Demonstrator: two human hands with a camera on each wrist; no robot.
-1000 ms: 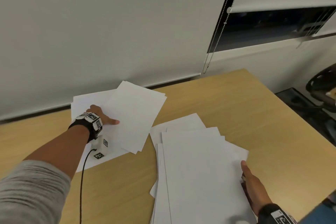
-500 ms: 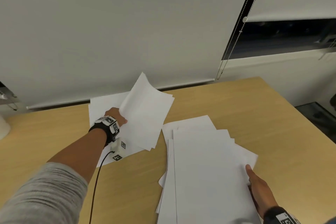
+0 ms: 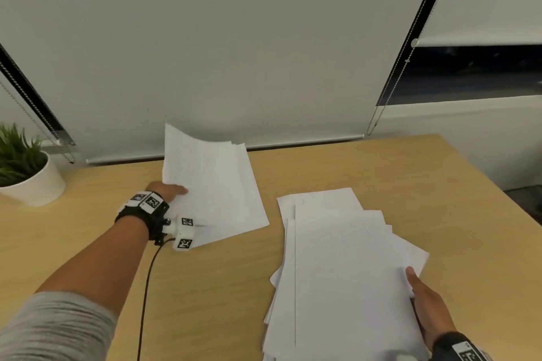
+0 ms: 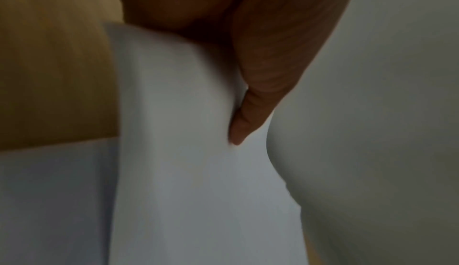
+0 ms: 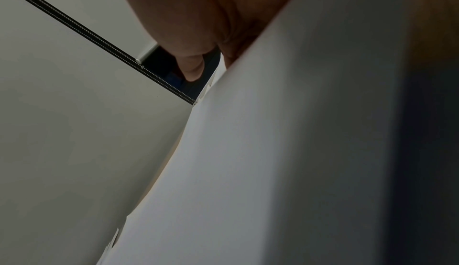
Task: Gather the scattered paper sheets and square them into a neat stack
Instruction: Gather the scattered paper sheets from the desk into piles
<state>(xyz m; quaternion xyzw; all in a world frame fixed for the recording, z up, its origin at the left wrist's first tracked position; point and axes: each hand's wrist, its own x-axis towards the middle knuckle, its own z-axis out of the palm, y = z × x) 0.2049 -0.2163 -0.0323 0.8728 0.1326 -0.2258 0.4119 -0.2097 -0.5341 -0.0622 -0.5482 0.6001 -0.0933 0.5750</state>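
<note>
A small bundle of white sheets (image 3: 214, 184) is lifted at its far left corner, its near right corner still on the wooden table (image 3: 220, 287). My left hand (image 3: 165, 189) grips the bundle's left edge, thumb on top. In the left wrist view a fingertip (image 4: 244, 124) presses into the curved paper (image 4: 186, 171). A larger uneven pile of sheets (image 3: 343, 272) lies at the near right. My right hand (image 3: 422, 299) holds the pile's right edge, thumb on top and fingers hidden beneath. The right wrist view shows the pile's underside (image 5: 273, 171) tilted up.
A potted plant (image 3: 26, 173) in a white pot stands at the table's far left. Roller blinds (image 3: 234, 53) with bead chains (image 3: 393, 79) hang behind the table. A black cable (image 3: 145, 296) runs from my left wrist along my forearm. The table's right edge (image 3: 498, 193) drops to the floor.
My left hand has gathered the far sheets into one bundle and lifted their left edge, shifting them right. The camera has turned left. The right hand still holds the pile's edge.
</note>
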